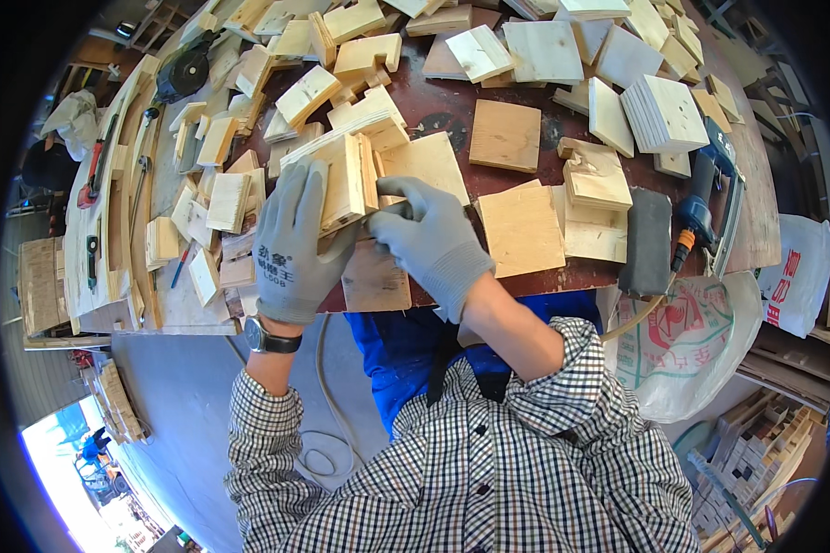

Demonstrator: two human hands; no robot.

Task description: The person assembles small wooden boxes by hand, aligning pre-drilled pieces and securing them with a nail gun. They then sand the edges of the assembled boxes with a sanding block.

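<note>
Both my hands wear grey work gloves. My left hand (295,240) is wrapped round the left side of a light plywood block (344,191), its thumb along the near side. The block is tilted up at the table's near edge and looks built of several joined pieces. My right hand (436,241) is at the block's right end, fingers curled in and pressed together by its edge. What those fingers pinch, if anything, is hidden. Just below the block lies a flat square wood piece (376,279). Another wood board (426,166) lies behind my right hand.
Plywood offcuts and blocks crowd the dark red table (452,198). To the right are a dark grey pad (646,241) and a blue hand tool (698,195) with a hose. A black tape measure (184,72) and red-handled tool (90,175) lie left. A plastic sack (687,346) hangs by the right edge.
</note>
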